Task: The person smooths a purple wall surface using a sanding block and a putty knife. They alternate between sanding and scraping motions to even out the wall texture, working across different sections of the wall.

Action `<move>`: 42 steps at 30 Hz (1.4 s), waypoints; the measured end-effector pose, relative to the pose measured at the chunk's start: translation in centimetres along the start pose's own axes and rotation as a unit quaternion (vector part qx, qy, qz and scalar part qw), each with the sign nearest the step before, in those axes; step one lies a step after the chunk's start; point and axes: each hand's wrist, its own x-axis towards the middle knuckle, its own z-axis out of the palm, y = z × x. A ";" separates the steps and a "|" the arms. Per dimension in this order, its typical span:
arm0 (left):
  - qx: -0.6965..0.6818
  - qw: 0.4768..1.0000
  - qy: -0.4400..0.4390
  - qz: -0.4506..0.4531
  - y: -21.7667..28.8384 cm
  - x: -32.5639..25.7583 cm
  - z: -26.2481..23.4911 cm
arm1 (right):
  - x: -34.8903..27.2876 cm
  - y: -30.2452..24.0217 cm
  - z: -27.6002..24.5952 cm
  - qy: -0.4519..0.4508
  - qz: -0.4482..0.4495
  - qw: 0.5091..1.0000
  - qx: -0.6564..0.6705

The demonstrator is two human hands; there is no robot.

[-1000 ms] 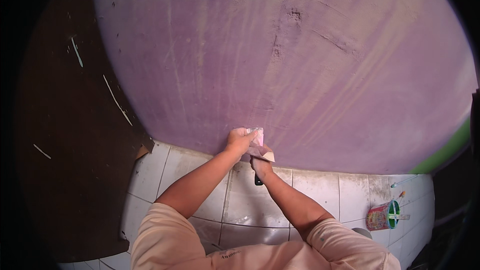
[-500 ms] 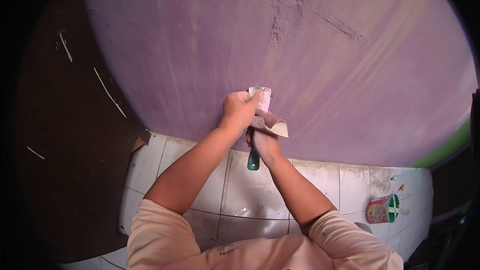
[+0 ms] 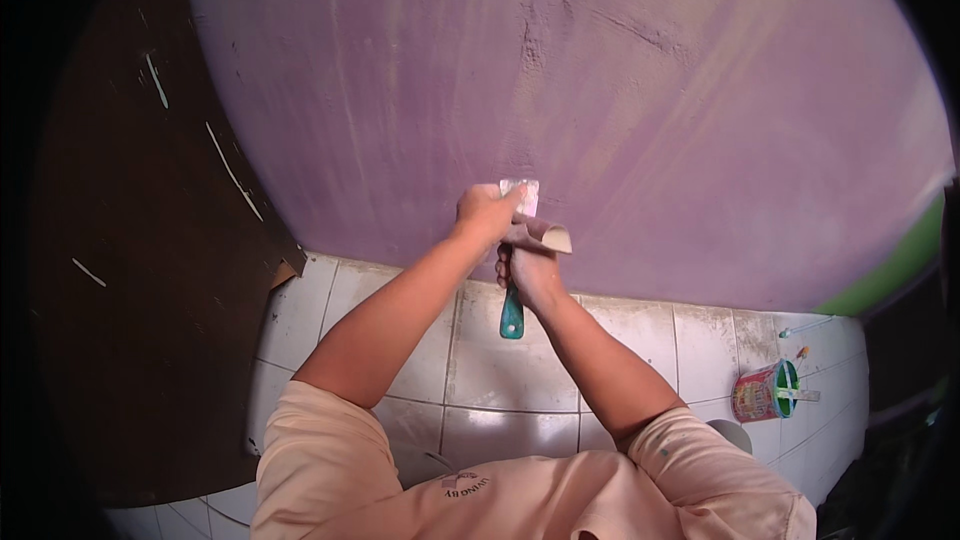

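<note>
A scraper (image 3: pixel 512 316) with a green handle and a pale-smeared metal blade is held upright against a purple wall (image 3: pixel 420 120). My left hand (image 3: pixel 482 214) is closed at its blade, the thumb pressed flat over the metal. Lower down, my right hand (image 3: pixel 536 276) wraps round the handle, whose end with a hole sticks out below the fingers. A curled piece of sandpaper (image 3: pixel 548 237), brownish on one side and cream on the other, lies between the two hands, beside the blade. Part of the right fingers is hidden behind the sandpaper.
Rough, pitted patches (image 3: pixel 530 45) mark the wall above. On the right, a paint bucket (image 3: pixel 755 396) with a flat stick across it stands on the white tile floor (image 3: pixel 510 365). A dark brown panel (image 3: pixel 150 290) with pale scratches rises at left.
The view has shifted slightly, so wall marks sit more to the left. Both hands keep hold of the scraper, still low on the wall; the sandpaper looks more tightly curled.
</note>
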 end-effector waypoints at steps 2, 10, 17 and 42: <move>0.012 0.998 0.039 0.057 4.0 -0.7 0.2 | 0.6 -2.9 0.9 0.022 -0.021 0.999 0.015; 0.070 0.991 0.102 0.060 3.6 1.2 -0.4 | 2.4 -2.1 1.2 0.002 -0.009 1.000 0.015; 0.203 0.974 0.100 -0.008 -2.3 2.9 0.2 | 2.6 3.6 -0.5 0.002 0.075 0.996 0.037; 0.158 0.973 0.051 -0.161 -11.9 0.9 1.3 | 0.4 9.9 -4.3 -0.032 0.165 0.985 -0.027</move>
